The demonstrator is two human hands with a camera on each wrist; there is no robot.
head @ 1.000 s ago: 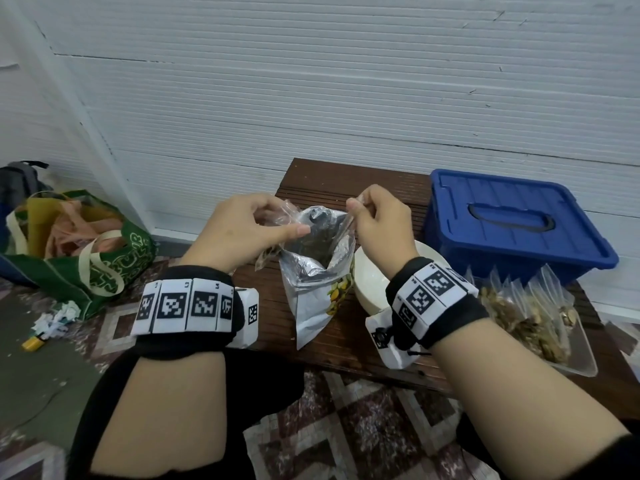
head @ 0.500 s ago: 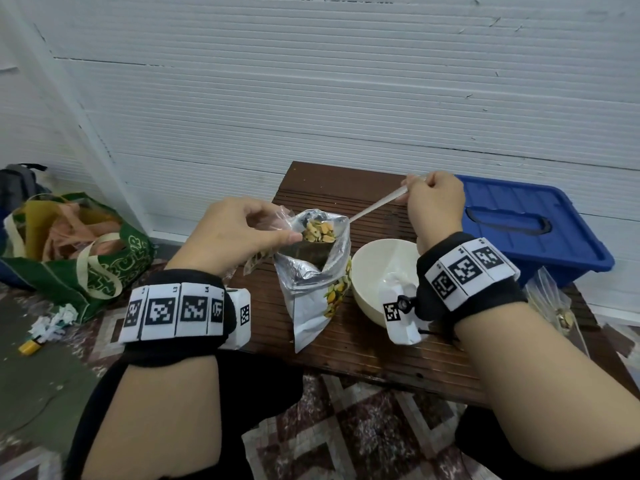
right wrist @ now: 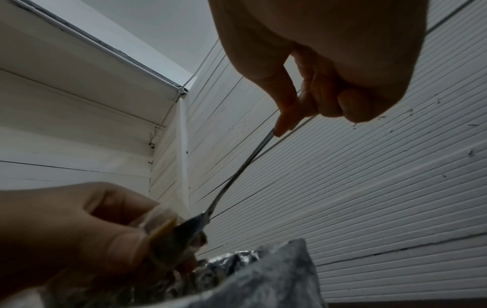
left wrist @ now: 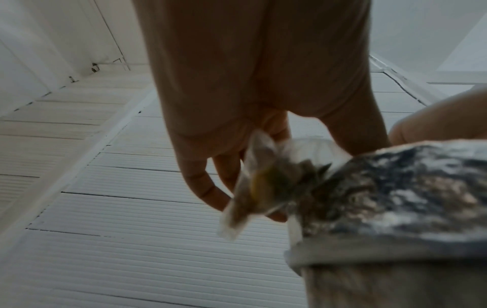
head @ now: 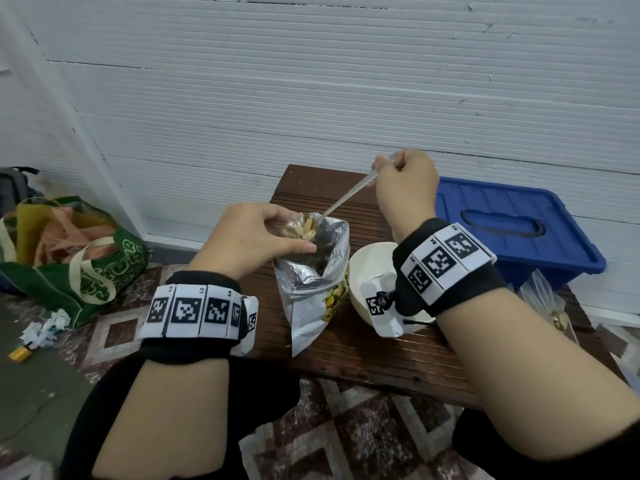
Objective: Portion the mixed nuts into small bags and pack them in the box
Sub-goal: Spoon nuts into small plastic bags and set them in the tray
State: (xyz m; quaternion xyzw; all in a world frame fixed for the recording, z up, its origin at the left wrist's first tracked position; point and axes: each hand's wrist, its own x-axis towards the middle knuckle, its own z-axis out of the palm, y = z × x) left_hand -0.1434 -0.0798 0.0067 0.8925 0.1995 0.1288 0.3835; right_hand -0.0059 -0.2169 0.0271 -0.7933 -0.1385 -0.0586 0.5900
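A silver foil nut bag (head: 311,282) stands open on the brown wooden table (head: 363,355). My left hand (head: 256,237) pinches a small clear bag (left wrist: 253,187) at the foil bag's mouth (left wrist: 395,187). My right hand (head: 405,181) grips the handle of a metal spoon (head: 349,197). The spoon slants down to the left, and its bowl (right wrist: 192,227) tips pale nuts (head: 304,230) into the small bag (right wrist: 160,218). The foil bag (right wrist: 250,277) lies just below the spoon bowl.
A white bowl (head: 367,275) sits right of the foil bag, partly behind my right wrist. A blue lidded box (head: 512,230) stands at the table's back right. Clear bags (head: 547,299) lie at the right edge. A green tote bag (head: 72,265) rests on the floor at left.
My right hand rose up and to the right, lifting the spoon with nuts out of the foil bag and tipping it toward the small bag. The left hand stayed in place.
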